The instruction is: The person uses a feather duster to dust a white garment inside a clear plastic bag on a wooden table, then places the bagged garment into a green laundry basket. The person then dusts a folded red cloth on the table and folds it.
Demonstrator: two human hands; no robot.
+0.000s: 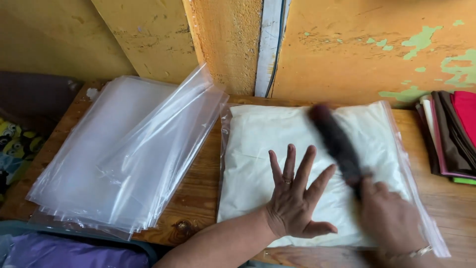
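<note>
Head view, bagged white cloth [258, 144] under left hand [295, 198]

cloth [258, 149]: cream | brush [337, 144]: black | wall [347, 49]: yellow, green patches

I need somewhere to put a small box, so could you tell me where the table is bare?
Bare wood shows between the plastic bag stack and the bagged white cloth, and between it and the folded fabrics. The bag itself is crowded by both hands.
</note>
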